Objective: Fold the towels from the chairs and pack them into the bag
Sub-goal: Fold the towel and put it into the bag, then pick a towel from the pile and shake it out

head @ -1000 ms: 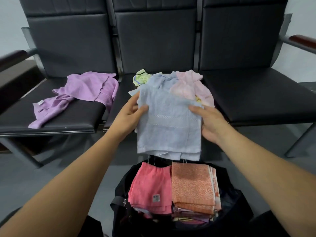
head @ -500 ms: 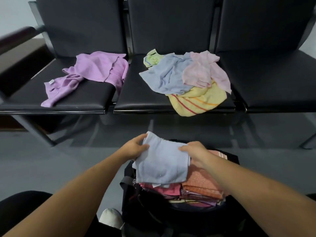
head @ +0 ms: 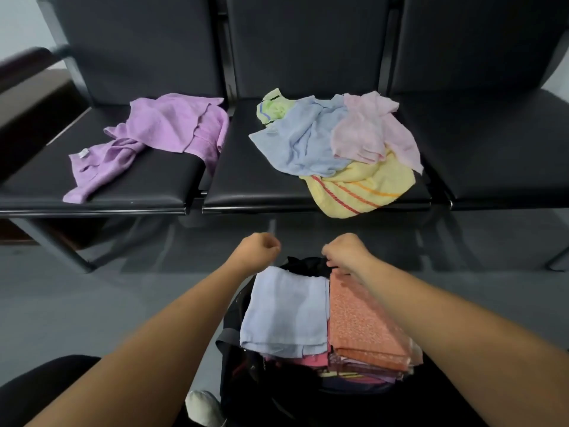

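A folded light blue towel lies on top of the left stack in the black bag, beside a folded orange towel. A pink folded towel shows under the blue one. My left hand hovers just past the bag's far rim with its fingers curled into a fist, holding nothing. My right hand is also curled, fingertips close to the bag's far rim, with no towel in it. On the chairs lie a crumpled purple towel and a pile of blue, pale pink, yellow striped and green towels.
Three joined black chairs stand in front of me; the right seat holds nothing. A dark armrest sits at the far left. The bag stands on the grey floor between my knees.
The folded blue towel went from held up before the chairs down onto the pink stack in the bag. Both hands have let go of it and lifted past the bag's far rim.
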The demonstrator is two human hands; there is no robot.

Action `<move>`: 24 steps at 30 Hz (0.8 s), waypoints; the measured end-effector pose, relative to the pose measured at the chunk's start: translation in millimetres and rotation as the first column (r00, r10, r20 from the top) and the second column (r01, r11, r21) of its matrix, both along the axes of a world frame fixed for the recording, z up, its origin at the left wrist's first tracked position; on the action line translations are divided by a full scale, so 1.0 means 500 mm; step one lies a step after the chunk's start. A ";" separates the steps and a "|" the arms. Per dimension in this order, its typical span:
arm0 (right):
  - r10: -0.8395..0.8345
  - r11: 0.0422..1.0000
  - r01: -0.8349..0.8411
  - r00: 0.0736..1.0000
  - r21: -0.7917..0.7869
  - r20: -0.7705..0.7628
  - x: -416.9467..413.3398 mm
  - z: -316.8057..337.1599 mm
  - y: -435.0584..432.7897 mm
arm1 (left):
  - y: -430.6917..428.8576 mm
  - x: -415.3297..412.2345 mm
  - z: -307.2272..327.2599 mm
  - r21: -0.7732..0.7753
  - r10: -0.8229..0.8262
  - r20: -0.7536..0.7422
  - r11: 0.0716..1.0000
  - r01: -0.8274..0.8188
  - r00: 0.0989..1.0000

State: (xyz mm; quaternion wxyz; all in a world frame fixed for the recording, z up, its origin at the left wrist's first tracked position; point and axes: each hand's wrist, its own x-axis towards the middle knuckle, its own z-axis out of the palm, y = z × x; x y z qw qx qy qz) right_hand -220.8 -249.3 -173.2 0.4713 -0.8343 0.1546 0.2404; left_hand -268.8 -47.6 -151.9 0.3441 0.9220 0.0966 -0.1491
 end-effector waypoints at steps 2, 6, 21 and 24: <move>-0.012 0.987 0.016 1.000 0.161 -0.026 0.023 0.058 -0.006 | -0.024 0.035 0.048 -0.046 -0.030 0.089 0.998 0.035 0.996; -0.030 0.986 -0.001 0.983 0.168 0.182 0.080 0.177 -0.049 | -0.049 0.106 0.148 -0.206 0.015 0.250 0.978 0.038 0.968; 0.219 0.923 -0.012 0.838 -0.384 0.500 0.347 0.215 -0.162 | -0.128 0.322 0.134 0.127 -0.240 0.214 0.968 0.217 0.947; 0.268 0.921 -0.094 0.858 -0.379 0.438 0.374 0.185 -0.156 | -0.127 0.342 0.108 0.130 -0.231 0.219 0.970 0.206 0.948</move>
